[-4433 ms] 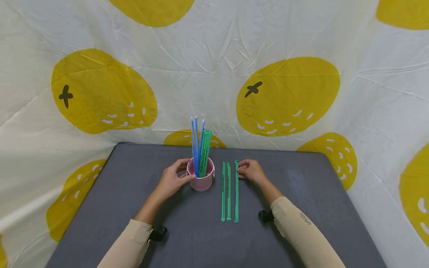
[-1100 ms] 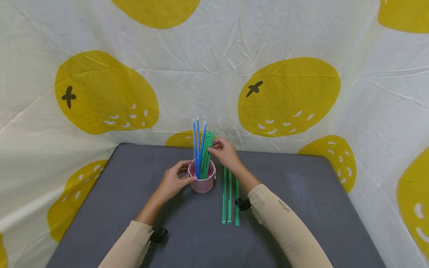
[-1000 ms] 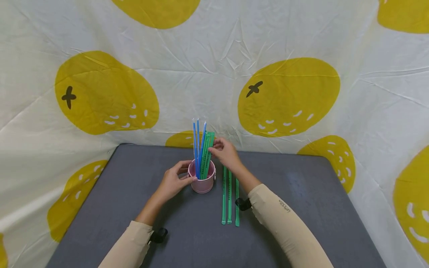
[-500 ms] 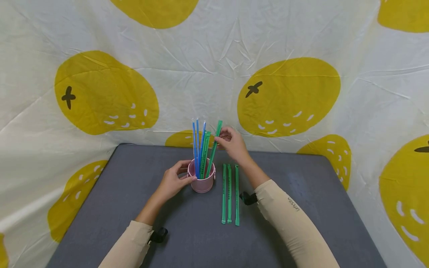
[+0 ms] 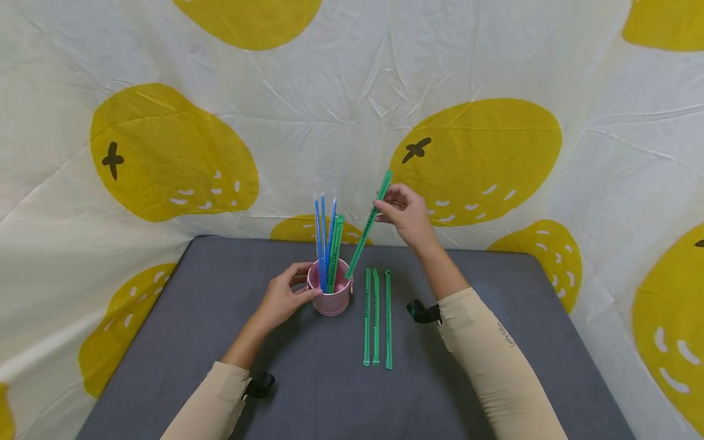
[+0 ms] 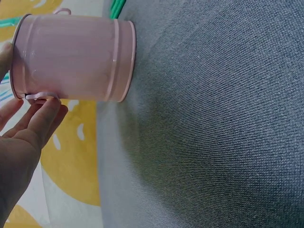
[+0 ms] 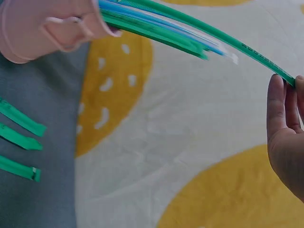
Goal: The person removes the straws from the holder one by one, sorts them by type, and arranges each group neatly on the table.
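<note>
A small pink bucket [image 5: 332, 302] stands upright on the table, holding blue straws [image 5: 321, 244] in clear wrappers and green paper-wrapped straws [image 5: 335, 253]. My left hand [image 5: 287, 289] grips its left side, thumb at the near rim and fingers round the back; in the left wrist view the fingertips are by the bucket's handle lug [image 6: 42, 96]. Up and to the right, my right hand [image 5: 408, 214] pinches one green wrapped straw [image 5: 370, 225] near its top. That straw slants, its lower end right at the bucket's right rim.
Three green wrapped straws [image 5: 376, 318] lie side by side on the grey table [image 5: 308, 379], to the right of the bucket. Behind the table hangs a white cloth [image 5: 319, 146] with yellow fruit prints.
My right hand has drawn one green straw up and to the right, out from among the others in the bucket. The left hand has stayed on the bucket.
</note>
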